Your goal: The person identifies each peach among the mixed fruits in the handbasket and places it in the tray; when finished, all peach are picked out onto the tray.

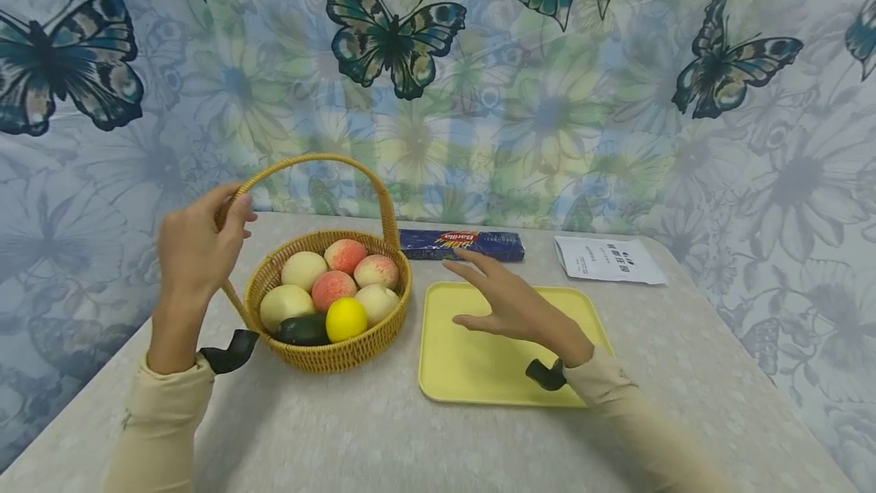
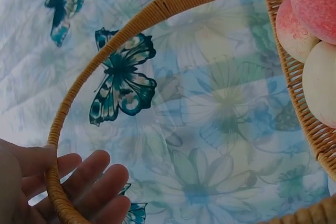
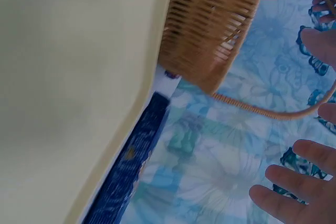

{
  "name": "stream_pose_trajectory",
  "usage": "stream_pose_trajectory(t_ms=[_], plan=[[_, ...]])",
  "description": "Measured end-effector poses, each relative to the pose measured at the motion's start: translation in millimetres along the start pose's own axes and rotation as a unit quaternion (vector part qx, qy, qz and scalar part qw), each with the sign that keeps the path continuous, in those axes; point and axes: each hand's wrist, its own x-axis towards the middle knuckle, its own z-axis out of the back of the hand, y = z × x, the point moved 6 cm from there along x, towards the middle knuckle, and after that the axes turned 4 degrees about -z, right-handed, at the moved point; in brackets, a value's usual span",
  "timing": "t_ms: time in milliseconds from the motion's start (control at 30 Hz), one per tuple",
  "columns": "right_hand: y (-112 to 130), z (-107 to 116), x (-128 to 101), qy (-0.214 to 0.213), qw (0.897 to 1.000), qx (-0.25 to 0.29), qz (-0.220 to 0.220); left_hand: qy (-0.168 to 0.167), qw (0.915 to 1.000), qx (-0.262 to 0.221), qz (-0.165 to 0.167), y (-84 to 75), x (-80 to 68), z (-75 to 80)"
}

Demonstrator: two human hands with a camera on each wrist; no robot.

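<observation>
A wicker basket point(image 1: 328, 358) with a tall arched handle point(image 1: 322, 158) stands left of centre. In it lie red and pale peaches point(image 1: 333, 290), a yellow lemon-like fruit point(image 1: 347, 319) and a dark green vegetable point(image 1: 303, 330), partly hidden. My left hand point(image 1: 198, 242) pinches the left side of the handle between thumb and fingers, as the left wrist view point(image 2: 79, 182) also shows. Over the yellow tray point(image 1: 472, 371) hovers my right hand point(image 1: 513, 299), thumb and fingers spread apart, holding nothing. In the right wrist view, its fingers point(image 3: 289, 195) stand clear of the basket.
Behind the tray lies a dark blue Barilla box point(image 1: 493, 246), beside the basket. A white printed packet point(image 1: 609, 259) rests at the back right of the table point(image 1: 328, 432). A butterfly-patterned cloth point(image 1: 547, 135) hangs behind.
</observation>
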Motion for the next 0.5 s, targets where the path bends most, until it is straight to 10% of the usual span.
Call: stream_pose_trajectory(t_ms=[500], plan=[[34.4, -24.8, 64.0, 0.034, 0.997, 0.07, 0.025, -0.008, 0.9999, 0.009, -0.002, -4.3, 1.3, 2.5]])
